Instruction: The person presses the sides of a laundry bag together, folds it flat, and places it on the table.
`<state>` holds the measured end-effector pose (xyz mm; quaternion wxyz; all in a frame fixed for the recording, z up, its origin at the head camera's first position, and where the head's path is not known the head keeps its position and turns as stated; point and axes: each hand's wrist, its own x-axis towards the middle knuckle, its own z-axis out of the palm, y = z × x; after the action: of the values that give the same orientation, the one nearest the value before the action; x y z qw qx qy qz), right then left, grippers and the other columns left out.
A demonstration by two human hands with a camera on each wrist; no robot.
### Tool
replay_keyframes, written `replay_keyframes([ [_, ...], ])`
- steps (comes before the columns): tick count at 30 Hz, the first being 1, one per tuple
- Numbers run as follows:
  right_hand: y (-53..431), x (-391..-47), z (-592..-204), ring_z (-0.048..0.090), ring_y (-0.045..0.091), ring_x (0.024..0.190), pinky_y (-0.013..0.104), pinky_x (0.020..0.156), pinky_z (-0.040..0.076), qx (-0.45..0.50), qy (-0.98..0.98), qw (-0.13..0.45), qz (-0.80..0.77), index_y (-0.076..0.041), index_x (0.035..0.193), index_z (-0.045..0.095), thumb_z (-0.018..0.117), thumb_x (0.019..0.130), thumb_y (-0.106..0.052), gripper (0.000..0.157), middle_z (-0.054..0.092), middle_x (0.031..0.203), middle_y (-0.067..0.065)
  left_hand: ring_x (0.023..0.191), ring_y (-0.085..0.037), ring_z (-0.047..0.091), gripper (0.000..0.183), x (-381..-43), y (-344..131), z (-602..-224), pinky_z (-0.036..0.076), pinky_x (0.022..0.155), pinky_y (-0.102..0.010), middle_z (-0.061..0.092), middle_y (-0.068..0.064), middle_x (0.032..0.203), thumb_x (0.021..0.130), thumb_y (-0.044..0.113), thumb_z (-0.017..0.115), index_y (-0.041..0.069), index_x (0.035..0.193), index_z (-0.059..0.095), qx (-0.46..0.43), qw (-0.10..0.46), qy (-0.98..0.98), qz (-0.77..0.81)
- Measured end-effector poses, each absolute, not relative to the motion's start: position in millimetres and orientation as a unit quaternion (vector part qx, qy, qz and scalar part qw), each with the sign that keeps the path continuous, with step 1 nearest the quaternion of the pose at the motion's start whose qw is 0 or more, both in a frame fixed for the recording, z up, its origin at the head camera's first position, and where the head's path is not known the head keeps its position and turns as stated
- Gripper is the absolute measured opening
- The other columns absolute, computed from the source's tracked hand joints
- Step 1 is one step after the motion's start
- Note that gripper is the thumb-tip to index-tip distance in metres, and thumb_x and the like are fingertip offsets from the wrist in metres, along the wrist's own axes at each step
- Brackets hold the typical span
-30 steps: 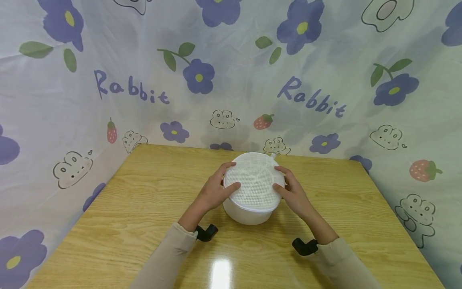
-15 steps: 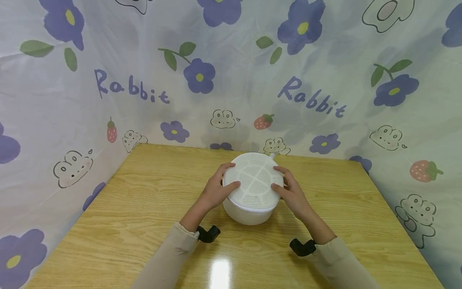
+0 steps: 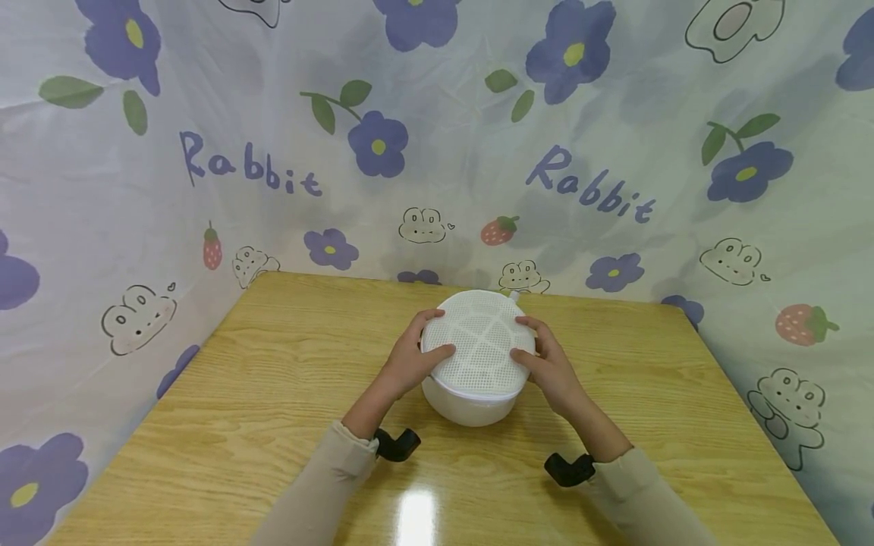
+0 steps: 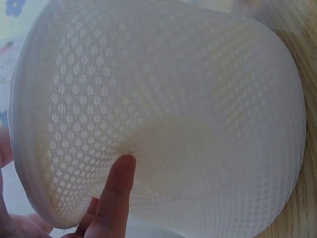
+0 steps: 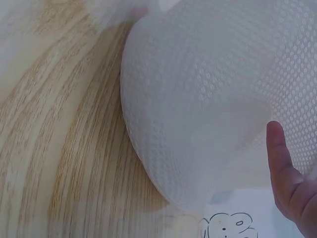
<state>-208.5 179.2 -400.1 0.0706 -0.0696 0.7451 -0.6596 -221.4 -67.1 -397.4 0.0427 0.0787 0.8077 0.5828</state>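
A white, round mesh laundry bag [image 3: 481, 341] stands on the table with its flat mesh top tilted toward me. My left hand [image 3: 407, 359] grips its left side, thumb over the top edge and fingers round the wall. On the opposite side my right hand [image 3: 556, 368] holds it the same way. In the left wrist view, a finger [image 4: 116, 191] presses a dent into the mesh wall [image 4: 198, 99]. The right wrist view has a finger [image 5: 280, 153] pushing into the mesh from the other side. A small white tab [image 3: 515, 296] sticks out at the far rim.
The bag rests on a wood-grain table [image 3: 307, 334]. Behind and at both sides hangs a pale cloth [image 3: 464, 152] printed with flowers and rabbits. Black curved pieces [image 3: 399, 445] are worn at both wrists, below the bag.
My right hand has shifted slightly left, toward the left hand, and the bag's top looks a little narrower. Both hands keep their hold.
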Motion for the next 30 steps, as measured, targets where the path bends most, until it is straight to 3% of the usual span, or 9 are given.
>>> replay_keyframes([
  [22, 172.2, -209.6, -401.5, 0.062, 0.016, 0.095, 0.031, 0.075, 0.055, -0.044, 0.71, 0.104, -0.696, -0.015, 0.146, 0.029, 0.052, 0.095, -0.007, 0.057, 0.042, 0.136, 0.026, 0.141, -0.034, 0.033, 0.059, -224.3, -63.8, -400.6, 0.033, 0.11, -0.056, 0.031, -0.011, 0.156, 0.086, 0.022, 0.068, 0.02, 0.14, 0.045, 0.084, 0.046, 0.79, 0.605],
  [30, 169.2, -210.0, -403.0, 0.061, 0.016, 0.098, 0.031, 0.077, 0.055, -0.034, 0.703, 0.106, -0.702, -0.015, 0.146, 0.029, 0.052, 0.094, -0.006, 0.057, 0.041, 0.138, 0.026, 0.139, -0.033, 0.035, 0.059, -224.9, -62.8, -403.4, 0.034, 0.109, -0.056, 0.033, -0.008, 0.154, 0.085, 0.022, 0.07, 0.023, 0.139, 0.045, 0.071, 0.051, 0.792, 0.604],
])
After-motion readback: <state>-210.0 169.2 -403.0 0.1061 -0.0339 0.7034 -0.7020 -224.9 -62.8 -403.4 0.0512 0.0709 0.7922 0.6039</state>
